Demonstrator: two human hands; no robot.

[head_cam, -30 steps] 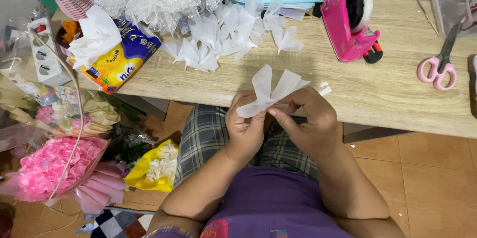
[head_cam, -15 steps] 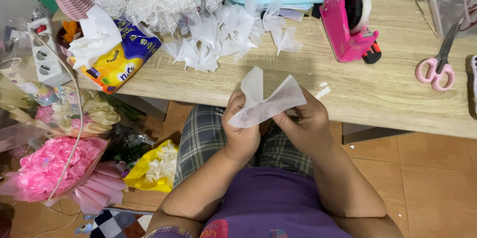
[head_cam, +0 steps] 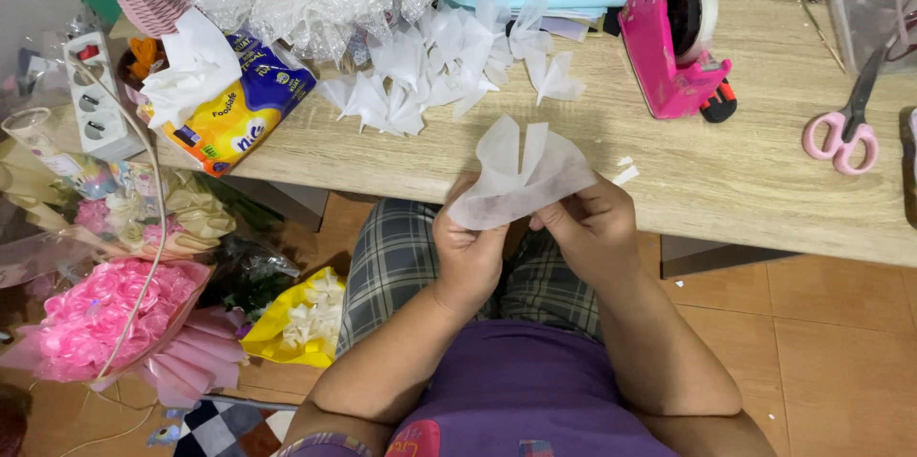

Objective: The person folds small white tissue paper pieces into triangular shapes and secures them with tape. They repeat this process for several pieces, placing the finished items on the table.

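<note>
— While you pinch that white tissue piece [head_cam: 521,175], where is it?

— Above my lap, at the wooden table [head_cam: 745,180] edge — left hand [head_cam: 470,252] and right hand [head_cam: 587,228] both closed on its lower edge.

— Much done?

— A pile of finished folded pieces [head_cam: 439,61] lies by the pink tape dispenser [head_cam: 673,37]; this one seems half-gathered.
</note>
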